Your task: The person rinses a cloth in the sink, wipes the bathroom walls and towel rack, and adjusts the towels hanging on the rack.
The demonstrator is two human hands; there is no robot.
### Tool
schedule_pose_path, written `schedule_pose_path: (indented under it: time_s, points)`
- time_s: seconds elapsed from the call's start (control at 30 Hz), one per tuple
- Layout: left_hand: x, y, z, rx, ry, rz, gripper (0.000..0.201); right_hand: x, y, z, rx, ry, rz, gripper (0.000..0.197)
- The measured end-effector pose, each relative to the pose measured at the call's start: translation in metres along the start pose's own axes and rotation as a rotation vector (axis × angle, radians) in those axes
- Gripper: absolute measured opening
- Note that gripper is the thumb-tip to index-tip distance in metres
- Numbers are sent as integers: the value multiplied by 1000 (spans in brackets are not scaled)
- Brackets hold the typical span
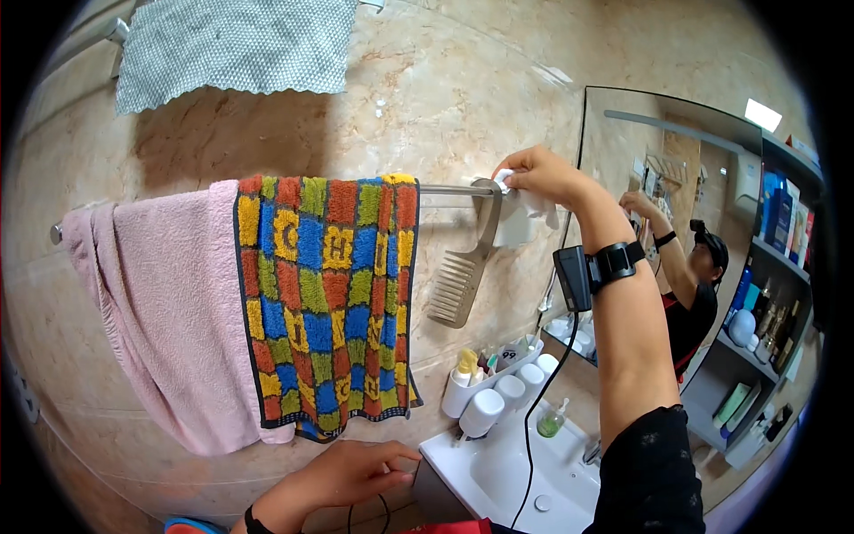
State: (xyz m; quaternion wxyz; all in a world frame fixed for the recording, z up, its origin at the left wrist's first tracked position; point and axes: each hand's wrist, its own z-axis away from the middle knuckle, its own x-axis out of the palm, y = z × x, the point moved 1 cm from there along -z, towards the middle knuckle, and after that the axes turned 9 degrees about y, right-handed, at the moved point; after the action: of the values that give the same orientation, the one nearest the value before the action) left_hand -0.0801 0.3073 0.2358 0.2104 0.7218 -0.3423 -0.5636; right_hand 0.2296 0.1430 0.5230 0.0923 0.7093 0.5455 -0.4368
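My right hand (541, 176) reaches up to the end of the metal towel rail (452, 190), its fingers pinched on a white tissue (503, 178). Part of the tissue is hidden by the fingers. From the rail's end, close by that hand, hangs a wide-toothed greyish comb (464, 276). Low in the view, my left hand (356, 472) holds nothing; its fingers are partly stretched out and apart, near the corner of the white washbasin (476, 472). On the rail hang a pink towel (169, 311) and a multicoloured checked towel (329, 303).
A white toothbrush holder (458, 396) with several white cups (482, 414) is above the basin, near a green soap bottle (550, 423). At right are a mirror (614, 133) and shelves (756, 356) of toiletries. A silvery textured sheet (236, 53) hangs above. A black cable (531, 445) trails from my right wrist device.
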Motion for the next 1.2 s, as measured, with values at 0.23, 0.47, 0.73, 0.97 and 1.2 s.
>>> schedule_pose_path:
  time_s: [0.23,0.47,0.73,0.97,1.2]
  points:
    - [-4,0,0,-27,7,19,32,-19,-7,37,-9,-56,-68,21]
    - [-12,32,-63,277,264,74,37,1,40,108,129,165,-909,25]
    - [-26,75,-202,414,888,-126,52,63,73,166,100,201,-1512,27]
    - [-23,67,-254,473,768,12,53,100,86,208,212,329,-1621,24]
    - [-12,76,-243,440,732,107,48,115,73,224,235,298,-1759,26]
